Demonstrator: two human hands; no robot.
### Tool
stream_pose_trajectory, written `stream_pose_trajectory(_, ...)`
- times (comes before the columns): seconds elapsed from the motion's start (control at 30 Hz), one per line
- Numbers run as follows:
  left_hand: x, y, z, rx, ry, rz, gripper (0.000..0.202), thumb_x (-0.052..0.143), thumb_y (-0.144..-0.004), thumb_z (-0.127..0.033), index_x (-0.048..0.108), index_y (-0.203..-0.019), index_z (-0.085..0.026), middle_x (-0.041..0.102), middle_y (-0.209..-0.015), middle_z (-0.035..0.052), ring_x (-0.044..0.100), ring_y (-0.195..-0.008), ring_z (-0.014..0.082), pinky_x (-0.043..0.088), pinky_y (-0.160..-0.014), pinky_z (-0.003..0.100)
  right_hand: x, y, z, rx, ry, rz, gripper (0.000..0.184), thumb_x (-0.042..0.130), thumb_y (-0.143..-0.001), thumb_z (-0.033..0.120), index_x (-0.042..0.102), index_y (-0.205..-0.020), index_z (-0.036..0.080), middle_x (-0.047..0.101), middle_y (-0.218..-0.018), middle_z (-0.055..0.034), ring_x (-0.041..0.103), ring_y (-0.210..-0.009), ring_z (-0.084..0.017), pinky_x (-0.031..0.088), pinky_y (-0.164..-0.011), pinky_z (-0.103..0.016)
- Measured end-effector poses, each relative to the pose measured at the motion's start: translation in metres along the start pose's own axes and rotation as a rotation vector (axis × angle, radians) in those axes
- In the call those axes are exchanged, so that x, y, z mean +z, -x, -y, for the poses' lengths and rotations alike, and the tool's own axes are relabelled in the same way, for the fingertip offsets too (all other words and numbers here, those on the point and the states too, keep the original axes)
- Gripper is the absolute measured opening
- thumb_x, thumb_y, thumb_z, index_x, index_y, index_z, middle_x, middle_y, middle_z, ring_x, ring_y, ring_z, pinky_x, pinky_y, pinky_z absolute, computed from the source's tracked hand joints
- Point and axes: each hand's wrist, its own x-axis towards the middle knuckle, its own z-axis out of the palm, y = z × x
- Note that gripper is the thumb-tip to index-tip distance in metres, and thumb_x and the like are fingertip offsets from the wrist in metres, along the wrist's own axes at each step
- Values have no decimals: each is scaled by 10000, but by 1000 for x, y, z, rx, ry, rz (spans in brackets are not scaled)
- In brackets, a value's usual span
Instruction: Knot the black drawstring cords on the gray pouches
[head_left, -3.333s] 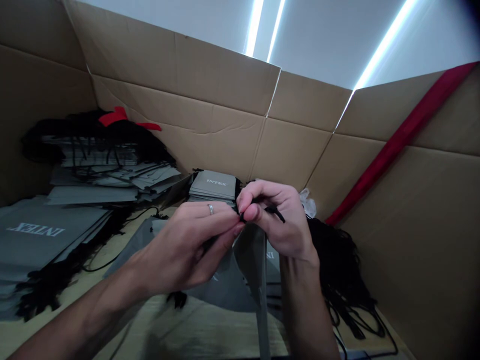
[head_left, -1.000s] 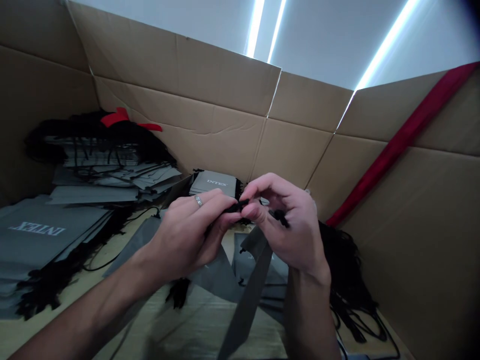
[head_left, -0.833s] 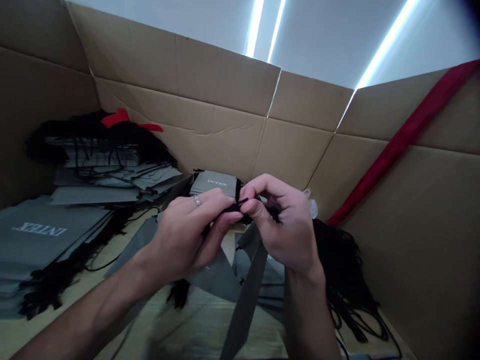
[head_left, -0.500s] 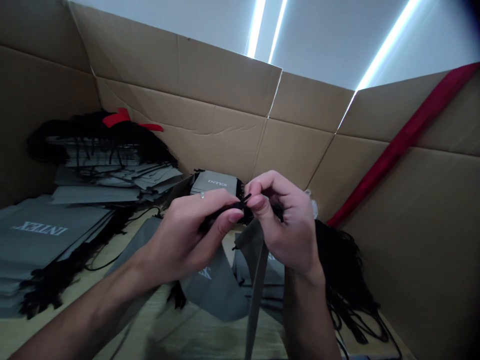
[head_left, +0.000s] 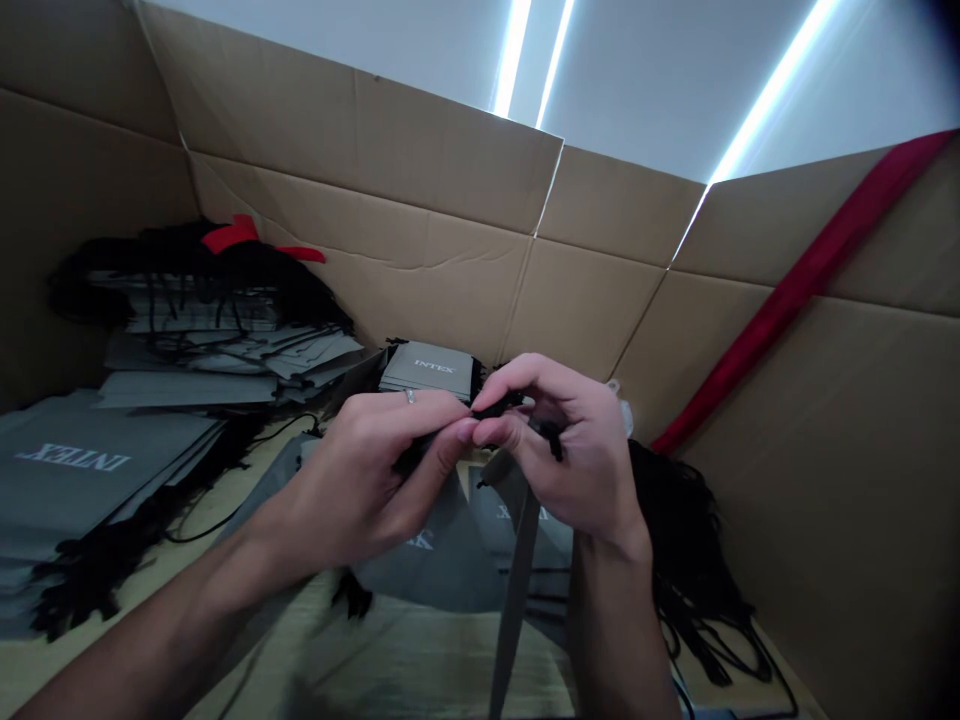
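Observation:
My left hand and my right hand meet in front of me, both pinching a black cord at the top edge of a grey paper bag. The bag hangs below my fingers, one side panel dangling down edge-on. A ring shows on my left hand. The fingertips of both hands touch around the cord's end.
Cardboard walls enclose the workspace. Flat grey INTEX bags lie stacked at left, more bags with black cords and a red ribbon behind them. A small bag stack stands at the back. Loose black cords pile up at right beside a red strip.
My fingers have kept working the cord at the bag's top. The hands shifted slightly, and the hanging bag swung and turned beneath them.

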Motion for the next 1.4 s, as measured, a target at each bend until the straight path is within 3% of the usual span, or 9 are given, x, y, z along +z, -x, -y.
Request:
stream_pose_trajectory(0.23,3,4,-4,71,32,2,261,611,-1049,-40,589,-830,-180,566,-718,-32,468,-615,86,356,-559,251,-5,0,-9,134,-309,57,259,1036,-815,312,828,-903,186,728,-813,-2,584,-652,-99,440,-567,-207)
stream_pose_trajectory(0.4,3,5,-7,98,52,-10,240,632,-1042,-48,597,-850,-188,486,-697,-49,419,-599,90,352,-555,253,-7,-2,-16,239,-432,69,318,1047,-784,380,813,-843,174,706,-791,-15,564,-654,-111,402,-573,-230)
stream_pose_trajectory(0.47,3,5,-7,78,35,-15,224,626,-1051,-60,620,-863,-182,504,-699,-45,441,-603,92,365,-560,252,-6,-3,-14,219,-395,56,334,1046,-781,400,806,-842,177,695,-785,-10,552,-653,-111,402,-569,-231)
stream_pose_trajectory(0.57,4,4,-7,15,-13,-11,204,605,-1062,-62,677,-896,-157,523,-695,-45,456,-595,85,374,-555,241,-4,-5,-7,120,-267,12,313,1046,-790,374,810,-884,193,741,-836,-16,634,-707,-133,499,-607,-232)
stream_pose_trajectory(0.8,5,1,-1,-158,171,-163,69,756,-1037,-146,797,-1074,-187,820,-900,-32,698,-721,59,522,-675,127,0,-1,6,11,-131,-44,202,1000,-855,204,823,-952,205,775,-882,17,717,-716,-98,580,-630,-171)
stream_pose_trajectory(1.1,4,-3,-2,-166,292,-198,60,781,-1022,-167,840,-1017,-172,855,-866,-8,741,-689,71,548,-649,107,0,8,18,1,-27,-81,218,970,-877,134,816,-999,229,748,-926,40,675,-729,-63,568,-656,-120)
stream_pose_trajectory(1.3,6,-1,-1,-134,288,-196,217,699,-1078,-177,815,-896,-196,814,-796,-28,706,-677,76,533,-651,140,1,10,18,-10,-24,-53,188,917,-917,102,794,-997,220,741,-920,42,725,-758,-62,592,-699,-113)
stream_pose_trajectory(1.4,7,0,-1,-159,328,-198,226,668,-1090,-169,823,-930,-204,817,-804,-29,723,-699,92,552,-670,163,1,10,19,-23,-13,-54,171,886,-941,94,790,-1007,219,759,-941,38,742,-778,-62,601,-716,-111)
